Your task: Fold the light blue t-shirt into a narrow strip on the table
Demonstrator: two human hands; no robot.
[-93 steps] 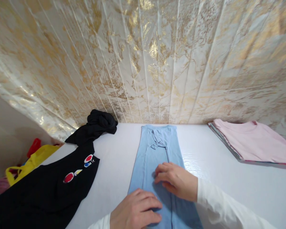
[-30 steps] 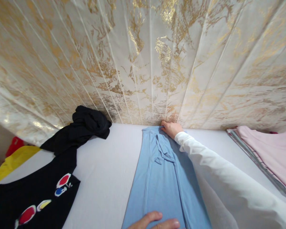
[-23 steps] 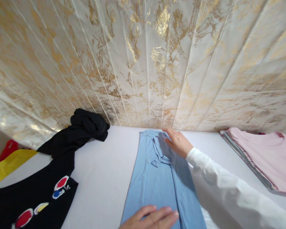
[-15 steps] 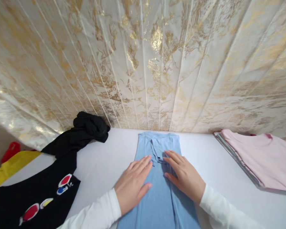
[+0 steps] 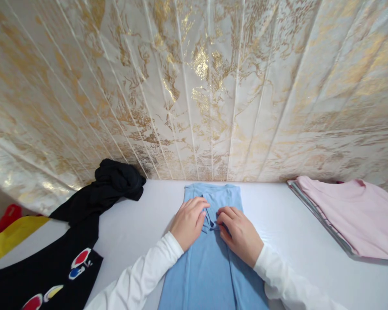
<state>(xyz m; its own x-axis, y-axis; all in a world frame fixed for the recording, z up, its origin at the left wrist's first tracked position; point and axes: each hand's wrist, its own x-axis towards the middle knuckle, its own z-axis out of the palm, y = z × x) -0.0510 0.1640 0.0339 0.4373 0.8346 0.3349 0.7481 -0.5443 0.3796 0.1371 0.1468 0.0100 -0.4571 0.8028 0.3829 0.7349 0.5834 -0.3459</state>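
Blue garment: the blue garment (image 5: 207,267) lay lengthwise on the middle of the white worktop (image 5: 136,232), its top edge near the patterned curtain (image 5: 187,107) and its lower end running out of view.
Left hand: the left hand (image 5: 189,219) had moved up from the lower part of the fabric, where it rested a second earlier, and now lay over the upper left side, fingertips beside the tie strings (image 5: 211,220). Whether it pinched a strip or merely rested, I could not tell.
Right hand: the right hand (image 5: 241,234) had left the far right corner and come back toward the tie strings. Its fingers, spread half a second earlier, had curled in; a grip on a tie was possible but could not be confirmed.
Tie strings: they lay between the two hands, partly covered, and looked loose and slightly twisted.
Top edge: it stood fairly straight, both corners in sight, so attention seemed to have passed from the edge to the tie strings.
Pink shirt: the pink shirt (image 5: 345,219) stayed untouched on the right, atop other folded clothes (image 5: 321,215).
Black top: the black printed top (image 5: 45,271) stayed on the left, below a crumpled black cloth (image 5: 116,185).
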